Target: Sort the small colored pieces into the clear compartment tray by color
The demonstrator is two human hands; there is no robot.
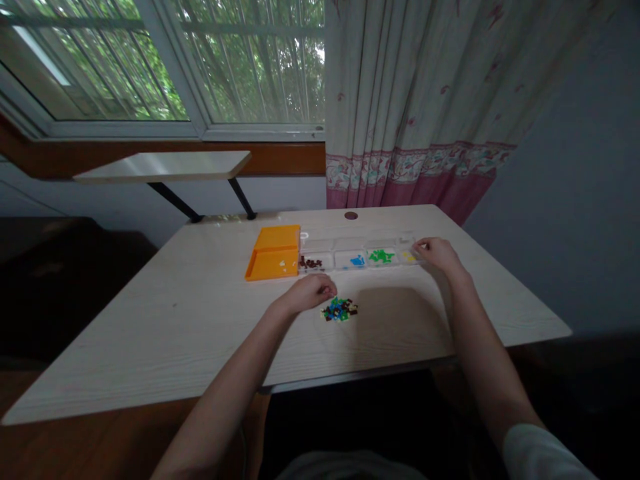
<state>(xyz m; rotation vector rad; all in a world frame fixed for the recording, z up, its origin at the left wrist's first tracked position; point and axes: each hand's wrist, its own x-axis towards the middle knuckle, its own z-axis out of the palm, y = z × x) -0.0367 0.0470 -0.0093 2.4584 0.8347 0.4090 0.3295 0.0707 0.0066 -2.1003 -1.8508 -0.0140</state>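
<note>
A small pile of mixed green, blue, brown and cream pieces [340,309] lies on the table. Just beyond its left side is my left hand [314,292], fingers curled together; whatever they may hold is too small to make out. My right hand [440,253] is at the rightmost clear box [414,261], over its edge, thumb and fingertips pinched. Yellow bits [407,256] lie in that box. To its left, open clear boxes in a row hold green pieces [381,256], blue pieces [357,261] and brown pieces [311,263].
An open orange box [275,237] with a few pale bits stands at the row's left end. The pale wooden table [200,320] has a round cable hole [351,215] at the back. A raised shelf [165,165] overhangs the back left; a curtain [385,133] hangs behind.
</note>
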